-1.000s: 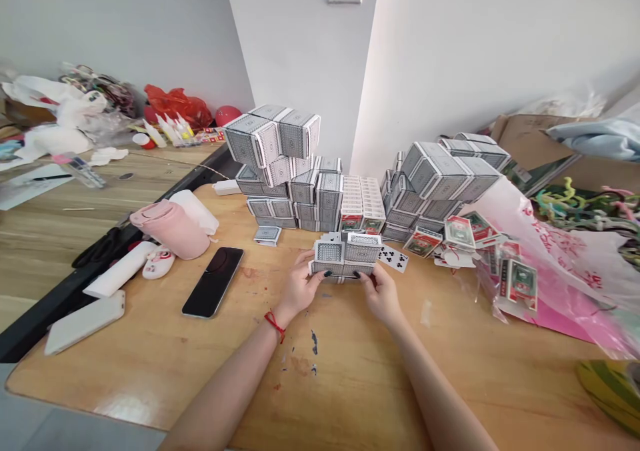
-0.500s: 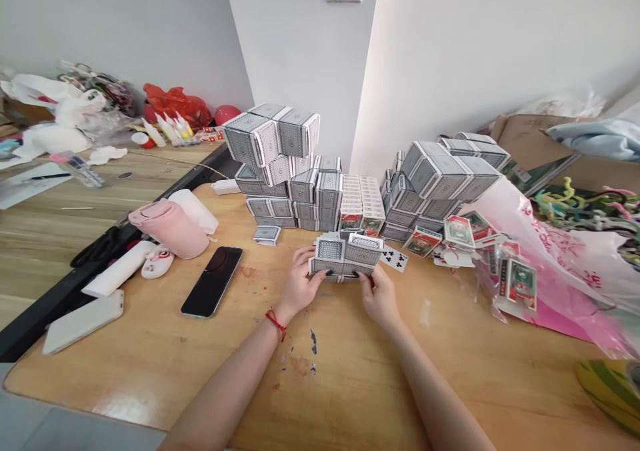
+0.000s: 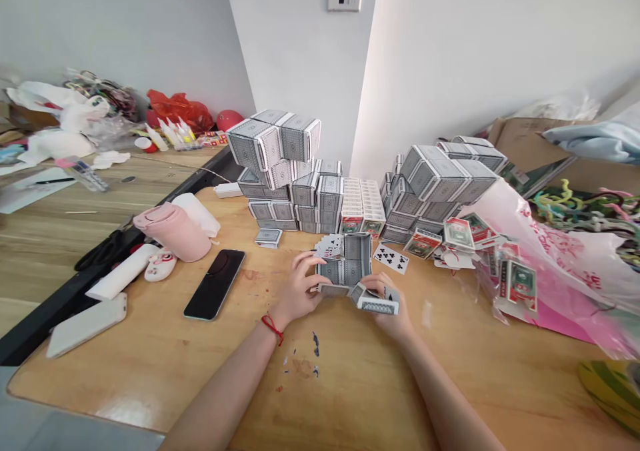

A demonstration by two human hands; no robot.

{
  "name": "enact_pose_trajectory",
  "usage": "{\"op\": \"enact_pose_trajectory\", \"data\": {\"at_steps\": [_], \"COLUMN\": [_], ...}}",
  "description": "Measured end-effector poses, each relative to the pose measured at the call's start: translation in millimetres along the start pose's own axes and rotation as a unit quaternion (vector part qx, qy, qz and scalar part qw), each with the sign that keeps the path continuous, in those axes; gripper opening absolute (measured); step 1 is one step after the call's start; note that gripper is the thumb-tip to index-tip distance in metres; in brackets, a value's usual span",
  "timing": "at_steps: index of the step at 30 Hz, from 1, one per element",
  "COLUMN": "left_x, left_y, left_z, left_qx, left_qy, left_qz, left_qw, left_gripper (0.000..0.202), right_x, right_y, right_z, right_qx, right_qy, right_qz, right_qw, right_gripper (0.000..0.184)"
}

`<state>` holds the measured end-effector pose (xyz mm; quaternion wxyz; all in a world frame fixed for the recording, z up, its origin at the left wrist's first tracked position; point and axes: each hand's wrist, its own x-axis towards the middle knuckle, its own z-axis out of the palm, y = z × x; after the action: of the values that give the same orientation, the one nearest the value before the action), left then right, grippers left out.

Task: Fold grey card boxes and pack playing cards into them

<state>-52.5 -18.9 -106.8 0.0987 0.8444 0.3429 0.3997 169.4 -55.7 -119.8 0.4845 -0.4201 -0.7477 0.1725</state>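
Observation:
A small boxy structure of folded grey-backed playing cards [image 3: 356,269] stands in front of me, its inner compartments facing me. My left hand [image 3: 299,291] is closed around its left side, thumb at the near edge. Several cards with their faces showing [image 3: 329,245] fan out at its upper left. My right hand [image 3: 387,314] grips a folded card piece [image 3: 379,302] at the structure's near right; whether it is joined to the rest I cannot tell. A clubs card [image 3: 391,258] lies face up behind that hand. A folded card [image 3: 269,237] lies to the left.
Larger stacks of folded-card blocks stand at back left [image 3: 274,144] and back right [image 3: 445,177]. Between them are card packs [image 3: 361,201]. A phone [image 3: 215,284] and pink tumbler [image 3: 173,231] lie left; red card boxes [image 3: 459,234] and a pink plastic bag [image 3: 555,257] lie right.
The card structure has tipped so its inner compartments and card faces show. My right hand has moved slightly nearer and right, with a folded card piece in it.

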Motion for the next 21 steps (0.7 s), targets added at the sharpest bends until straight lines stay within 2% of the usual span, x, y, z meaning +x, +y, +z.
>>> {"op": "enact_pose_trajectory", "data": {"at_steps": [4,7,12,15,17,19,21], "left_x": [-3.1,-4.9,-3.2,-1.9,-1.8,-1.8,-1.4], "left_y": [1.4,0.7,-2.0,-2.3,-1.4,-0.3,0.4], "left_z": [1.3,2.9,2.7,5.3,9.2,14.1,19.0], "left_qx": [0.029,0.029,0.003,-0.03,-0.075,-0.117,-0.149], "left_qy": [0.003,0.0,-0.016,-0.004,-0.001,0.002,0.008], "left_qz": [-0.012,-0.033,-0.007,-0.008,-0.031,-0.064,-0.103], "left_qw": [1.0,0.999,1.0,1.0,0.997,0.991,0.983], "left_gripper": [0.021,0.026,0.014,0.007,0.009,0.021,0.046], "right_x": [0.8,0.5,1.0,0.6,-0.2,-0.9,-0.8], "right_y": [-2.4,-1.0,-2.3,-3.6,-3.2,-1.6,0.7], "right_z": [-5.3,-6.8,-7.1,-3.2,0.7,3.9,5.3], "right_qx": [0.002,0.0,0.014,0.039,0.046,0.034,0.014], "right_qy": [-0.035,-0.061,-0.071,-0.034,0.014,0.058,0.076], "right_qz": [-0.003,0.0,0.031,0.051,0.085,0.131,0.157], "right_qw": [0.999,0.998,0.997,0.997,0.995,0.989,0.985], "right_gripper": [0.004,0.01,0.016,0.01,0.014,0.018,0.019]}}
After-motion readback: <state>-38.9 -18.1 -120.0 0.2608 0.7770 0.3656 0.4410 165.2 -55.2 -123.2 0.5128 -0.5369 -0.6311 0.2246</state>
